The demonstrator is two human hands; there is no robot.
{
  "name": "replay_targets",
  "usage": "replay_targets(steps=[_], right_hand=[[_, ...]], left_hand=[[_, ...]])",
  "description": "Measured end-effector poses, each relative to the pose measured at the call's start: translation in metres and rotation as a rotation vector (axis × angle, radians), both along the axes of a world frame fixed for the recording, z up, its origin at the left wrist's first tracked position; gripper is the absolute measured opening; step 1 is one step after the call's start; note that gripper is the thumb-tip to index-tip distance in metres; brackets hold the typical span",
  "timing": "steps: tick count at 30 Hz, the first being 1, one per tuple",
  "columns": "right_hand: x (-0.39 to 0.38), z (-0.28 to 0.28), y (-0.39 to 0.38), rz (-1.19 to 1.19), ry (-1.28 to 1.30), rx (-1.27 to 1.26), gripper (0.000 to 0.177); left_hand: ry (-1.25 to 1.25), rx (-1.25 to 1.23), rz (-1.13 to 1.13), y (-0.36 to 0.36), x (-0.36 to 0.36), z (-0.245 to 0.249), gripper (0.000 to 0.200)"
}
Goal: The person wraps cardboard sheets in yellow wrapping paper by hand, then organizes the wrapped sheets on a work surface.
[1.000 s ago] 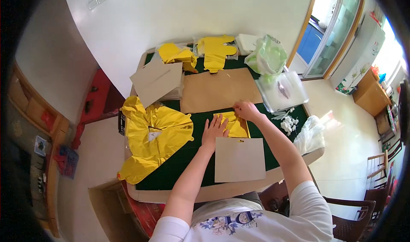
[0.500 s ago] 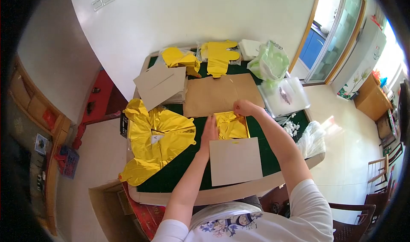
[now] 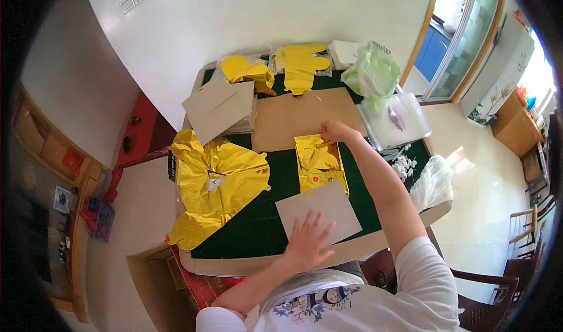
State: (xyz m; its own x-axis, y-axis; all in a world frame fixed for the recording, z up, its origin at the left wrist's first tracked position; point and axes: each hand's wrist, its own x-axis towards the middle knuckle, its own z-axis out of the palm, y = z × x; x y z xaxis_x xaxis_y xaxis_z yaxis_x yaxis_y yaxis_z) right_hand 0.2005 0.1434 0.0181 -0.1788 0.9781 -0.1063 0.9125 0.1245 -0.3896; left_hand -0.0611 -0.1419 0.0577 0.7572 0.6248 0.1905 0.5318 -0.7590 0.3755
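A folded gold foil balloon (image 3: 316,163) lies flat on the dark green table top, with a small red spot near its lower end. My right hand (image 3: 335,131) is closed at its upper right corner, the fingertips pinching the foil there. Over its lower end lies a grey cardboard square (image 3: 337,218), now tilted. My left hand (image 3: 309,241) is spread open on the near part of that square, fingers apart. To the left, a larger gold foil balloon (image 3: 226,176) is spread out unfolded, with a small pale label in its middle.
A brown cardboard sheet (image 3: 287,118) lies behind the foil. Stacked grey cardboard (image 3: 217,109) stands at back left. More gold foil (image 3: 302,65), a green-white plastic bag (image 3: 372,71), clear plastic sleeves (image 3: 396,121) and a white bag (image 3: 433,182) line the far and right sides.
My left hand has moved from the foil's left edge down onto the cardboard square, which has turned and slid nearer. More of the folded foil shows. My right hand stays at the foil's top corner.
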Motion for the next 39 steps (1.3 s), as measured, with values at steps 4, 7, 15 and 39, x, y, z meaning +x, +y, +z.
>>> replay_targets(steps=[4,7,15,39], right_hand=[[-0.001,0.004,-0.003,0.007,0.01,-0.002,0.017],[-0.003,0.003,-0.002,-0.001,0.011,-0.002,0.017],[-0.002,-0.001,-0.001,-0.017,0.001,-0.013,0.019],[-0.001,-0.006,0.003,-0.003,-0.014,0.011,0.016]], left_hand=[[0.196,0.011,-0.032,-0.015,-0.006,-0.025,0.064],[0.263,0.025,-0.12,-0.017,-0.015,-0.022,0.056],[-0.165,0.192,-0.151,-0.016,-0.023,0.013,0.046],[0.167,-0.015,-0.06,0.035,0.023,-0.024,0.07]])
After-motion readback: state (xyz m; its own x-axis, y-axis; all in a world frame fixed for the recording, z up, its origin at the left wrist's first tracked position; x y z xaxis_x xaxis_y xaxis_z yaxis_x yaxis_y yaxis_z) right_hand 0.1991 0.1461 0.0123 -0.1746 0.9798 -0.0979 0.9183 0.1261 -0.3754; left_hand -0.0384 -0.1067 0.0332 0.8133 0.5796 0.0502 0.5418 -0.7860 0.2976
